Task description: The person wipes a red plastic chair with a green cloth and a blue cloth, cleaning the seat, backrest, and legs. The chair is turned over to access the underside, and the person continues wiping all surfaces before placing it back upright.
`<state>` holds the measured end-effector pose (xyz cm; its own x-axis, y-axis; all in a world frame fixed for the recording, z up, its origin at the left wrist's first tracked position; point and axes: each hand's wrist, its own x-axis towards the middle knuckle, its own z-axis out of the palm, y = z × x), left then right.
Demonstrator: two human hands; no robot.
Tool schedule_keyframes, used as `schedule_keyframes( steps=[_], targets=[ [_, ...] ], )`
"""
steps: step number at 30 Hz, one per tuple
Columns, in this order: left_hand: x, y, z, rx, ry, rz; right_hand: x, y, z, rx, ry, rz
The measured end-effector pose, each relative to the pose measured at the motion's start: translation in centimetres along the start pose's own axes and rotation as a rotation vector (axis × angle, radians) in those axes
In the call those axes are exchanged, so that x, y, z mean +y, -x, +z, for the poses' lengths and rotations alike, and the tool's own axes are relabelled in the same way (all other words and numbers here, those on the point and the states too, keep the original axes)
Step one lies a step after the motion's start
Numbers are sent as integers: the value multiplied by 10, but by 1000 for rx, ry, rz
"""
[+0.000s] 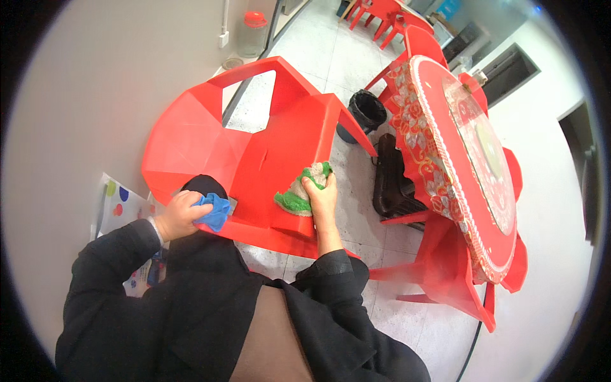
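Observation:
Before me stands a red plastic armchair (291, 138), its backrest towards the wall. My right hand (322, 200) grips a crumpled green and beige cloth (298, 193), which rests on the front part of the seat. In my left hand (184, 215) is a bunched blue cloth (215, 212), held at the near armrest. Just behind that cloth, part of a rounded black item (206, 184) shows; what it is I cannot tell. A small dark mark lies on the middle of the seat.
A round table with a floral red tablecloth (429, 157) and glass turntable (482, 143) stands right, ringed by red chairs (444, 258). Between lie a black waste bin (365, 114) and a dark object (389, 176). A lidded clear jar (252, 36) stands by the left wall.

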<state>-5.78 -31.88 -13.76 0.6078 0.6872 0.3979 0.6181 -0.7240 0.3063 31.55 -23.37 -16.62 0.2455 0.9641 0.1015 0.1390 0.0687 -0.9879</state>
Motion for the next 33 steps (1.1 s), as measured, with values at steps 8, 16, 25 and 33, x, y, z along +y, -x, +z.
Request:
schedule_keyframes(
  steps=[8, 16, 25, 33],
  targets=[
    [38, 1, -6, -42, -2, -18, -9, 5, -10, -26, -10, 27],
    [46, -10, 12, 90, 61, -46, -40, -86, 0, -62, 424, 91],
    [37, -9, 13, 76, 58, -86, -37, -215, 31, -48, 484, 94],
    [24, -2, 11, 63, 19, 105, -41, -156, 1, -113, 79, 171]
  ],
)
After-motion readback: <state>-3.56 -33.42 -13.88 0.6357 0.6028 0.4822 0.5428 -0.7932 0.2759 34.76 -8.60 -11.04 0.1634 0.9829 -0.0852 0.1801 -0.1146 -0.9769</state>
